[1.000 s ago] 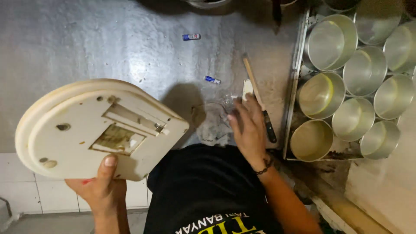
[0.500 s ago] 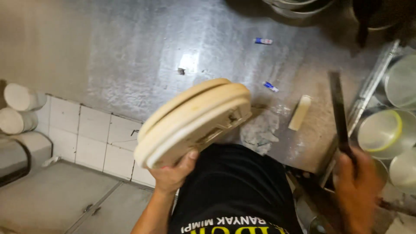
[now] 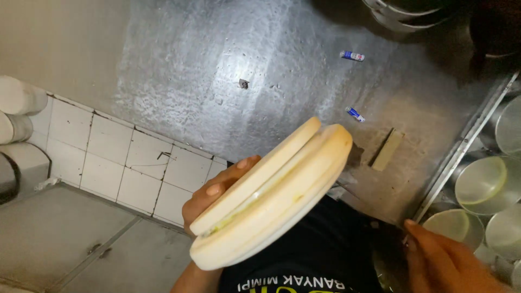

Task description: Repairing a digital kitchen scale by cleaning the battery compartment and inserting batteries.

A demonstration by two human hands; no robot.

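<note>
The left hand gripped a cream round scale edge-on at six o'clock above the steel counter, while the right hand, grip unclear, reached at four o'clock toward round metal tins; lifting seemed underway, needing steady support.

Steel tabletop, scuffed, a bright glare patch on it just beyond the fingers. White tiled front with dark grout drops below the tabletop edge, beside the fingers. Grey floor under them. Dim corner far past them
</note>
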